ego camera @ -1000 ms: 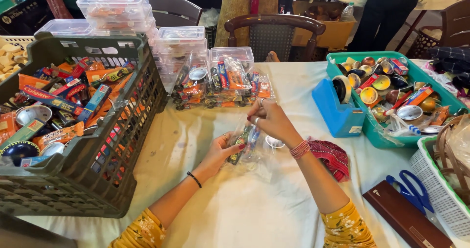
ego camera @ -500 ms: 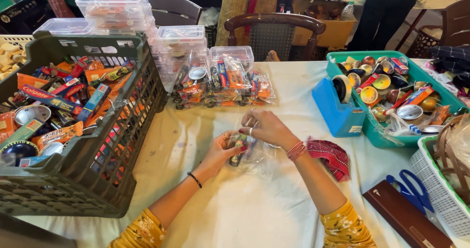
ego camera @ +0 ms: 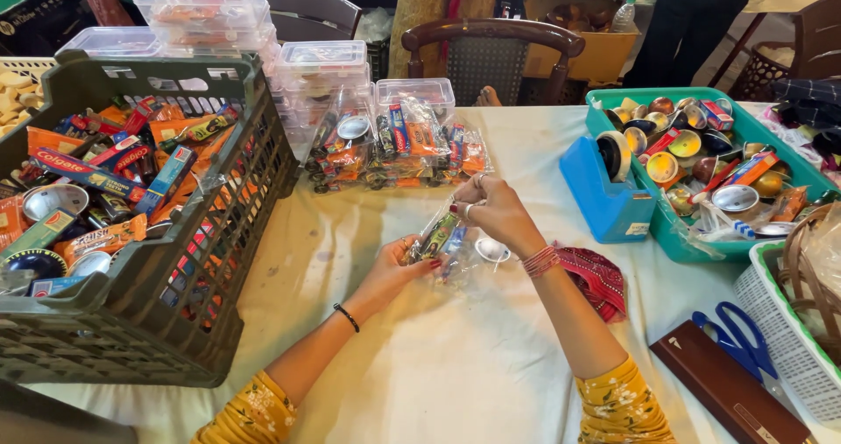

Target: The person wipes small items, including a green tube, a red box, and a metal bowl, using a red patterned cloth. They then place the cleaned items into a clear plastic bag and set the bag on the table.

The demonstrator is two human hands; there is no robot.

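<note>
Clear plastic pouch (ego camera: 442, 238) of small packaged goods held just above the cream tablecloth (ego camera: 420, 356), centre of the table, between both hands. Contents: a few slim printed packets, one greenish; finer detail too small to tell.

Handling, judged: light. Film thin, soft, crinkly, slippery; no stiffness of its own, sags wherever unsupported. Contents loose enough to shift and slide toward the low end. Not fragile, though film likely to tear under a sharp pull. Best hold: pinch at the gathered open end with one hand, cradle the filled lower end with the other.

Grip, left hand (ego camera: 394, 269): fingers curled nearly closed around the lower end of the pouch, thumb on top, bearing the weight from below and the side. Black band on that wrist.

Grip, right hand (ego camera: 491, 212): fingertips pinched tight on the upper end of the film, rings on the fingers, red bangles at the wrist. Whether the film there is twisted or only bunched: cannot tell.

Small round metal dish (ego camera: 491, 250) on the cloth just beside the pouch, under the right hand. Red patterned cloth (ego camera: 600, 278) near the right forearm. Row of finished-looking filled pouches (ego camera: 394, 151) further back. Dark slatted crate (ego camera: 228, 225) of boxed goods to the left, teal tray (ego camera: 683, 238) of small bowls to the right, blue scissors (ego camera: 745, 339) near the right edge.
</note>
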